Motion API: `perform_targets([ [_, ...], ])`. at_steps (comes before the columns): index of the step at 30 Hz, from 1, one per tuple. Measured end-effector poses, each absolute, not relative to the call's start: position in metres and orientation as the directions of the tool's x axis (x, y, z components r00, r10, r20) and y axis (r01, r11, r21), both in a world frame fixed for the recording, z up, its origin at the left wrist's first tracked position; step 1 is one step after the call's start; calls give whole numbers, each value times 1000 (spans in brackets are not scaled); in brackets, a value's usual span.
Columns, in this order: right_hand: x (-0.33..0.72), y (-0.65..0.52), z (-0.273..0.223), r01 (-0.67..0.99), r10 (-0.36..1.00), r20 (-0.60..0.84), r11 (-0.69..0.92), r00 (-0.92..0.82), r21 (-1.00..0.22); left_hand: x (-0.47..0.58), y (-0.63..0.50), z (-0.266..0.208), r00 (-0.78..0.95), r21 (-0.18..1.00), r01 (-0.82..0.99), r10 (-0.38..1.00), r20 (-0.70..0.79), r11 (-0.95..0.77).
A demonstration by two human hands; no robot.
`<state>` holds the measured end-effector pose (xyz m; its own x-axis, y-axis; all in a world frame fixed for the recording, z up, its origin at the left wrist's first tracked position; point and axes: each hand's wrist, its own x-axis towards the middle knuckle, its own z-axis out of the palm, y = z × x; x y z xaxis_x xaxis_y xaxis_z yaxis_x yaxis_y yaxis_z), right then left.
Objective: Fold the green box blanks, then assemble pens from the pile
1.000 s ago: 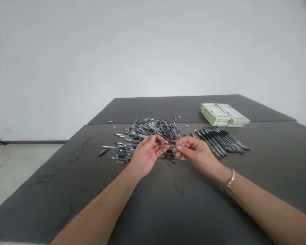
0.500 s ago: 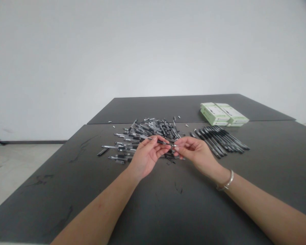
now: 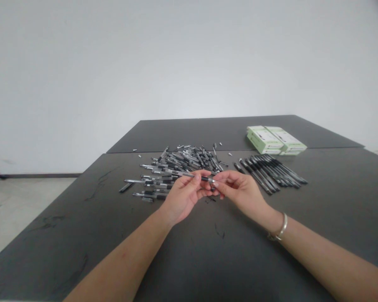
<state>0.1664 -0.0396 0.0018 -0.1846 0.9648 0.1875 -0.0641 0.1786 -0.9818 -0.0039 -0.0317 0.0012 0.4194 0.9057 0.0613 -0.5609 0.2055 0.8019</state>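
A clear-barrelled pen with a black grip (image 3: 205,178) is pinched between the thumb and fingers of my left hand (image 3: 182,197), lying nearly level above the table. At its right end sits a small silver cone tip (image 3: 211,180). The thumb and fingers of my right hand (image 3: 244,193) are closed on that tip, up against the pen's end. Just behind both hands spreads a loose pile of pens and pen parts (image 3: 189,157). Right of my right hand, a row of pens (image 3: 271,172) lies side by side at a slant.
Two white-and-green boxes (image 3: 275,140) stand side by side at the back right of the dark table (image 3: 189,260). Several small silver tips lie scattered around the pile, one tip (image 3: 221,144) behind it. A seam crosses the table top behind the pile.
My right hand has moved slightly left, bringing the silver tip up against the end of the pen. The gap between my two hands has narrowed.
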Motion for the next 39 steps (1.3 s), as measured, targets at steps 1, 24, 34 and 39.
perform_targets([
  [1,166,-40,2,-64,964,189,180,-185,-982,-4,-32,1,426,805,-556,903,60,209],
  [24,170,-41,0,-61,943,151,139,-297,-988,-5,-30,-4,453,863,-476,889,75,170],
  [34,172,-42,3,42,922,112,137,-371,-990,-5,-30,-5,487,862,-474,869,87,179],
  [39,172,-43,0,-16,927,153,157,-342,-988,-5,-30,-6,463,860,-478,883,75,177],
])
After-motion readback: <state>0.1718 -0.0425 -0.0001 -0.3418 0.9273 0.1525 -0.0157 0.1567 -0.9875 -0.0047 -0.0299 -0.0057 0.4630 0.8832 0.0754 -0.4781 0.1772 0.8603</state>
